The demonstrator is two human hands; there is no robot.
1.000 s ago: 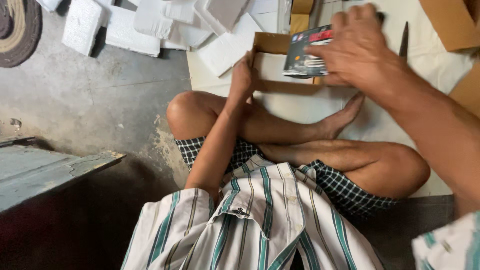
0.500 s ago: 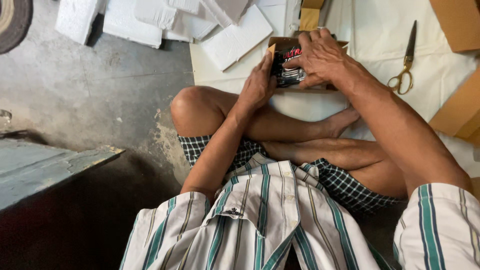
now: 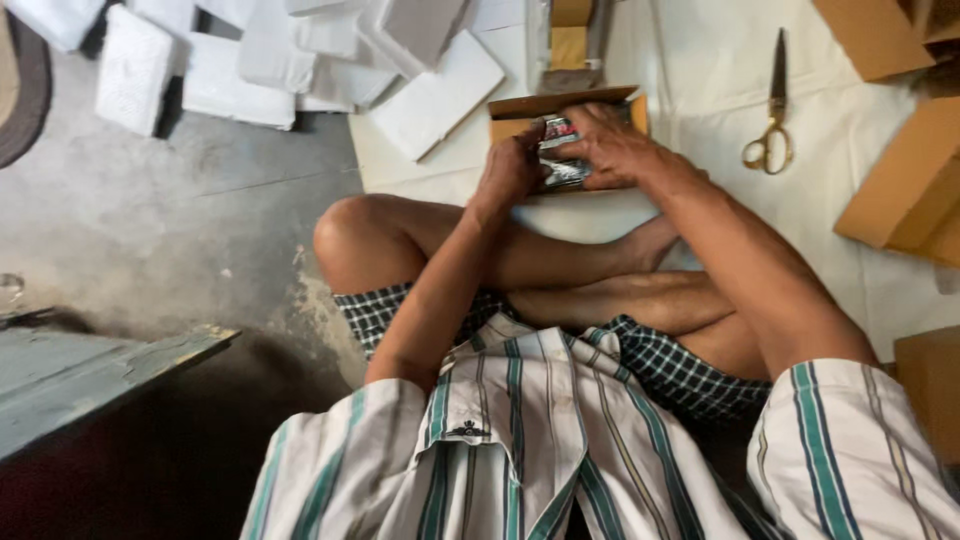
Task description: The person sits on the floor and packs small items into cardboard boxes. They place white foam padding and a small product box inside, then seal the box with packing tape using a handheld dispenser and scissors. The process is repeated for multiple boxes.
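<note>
I sit cross-legged on the floor. In front of my legs lies an open brown cardboard box. Both hands press a dark printed packet down into it. My left hand grips the packet's left side. My right hand lies flat over its top and right side, hiding most of it.
Scissors with gold handles lie on the white sheet to the right. Brown cardboard boxes stand at the right edge. Several white foam slabs are piled at the upper left. A grey board lies at the left.
My hands have lowered the packet from above the box into it. The camera has tilted, so the scissors and boxes at the right now show more fully.
</note>
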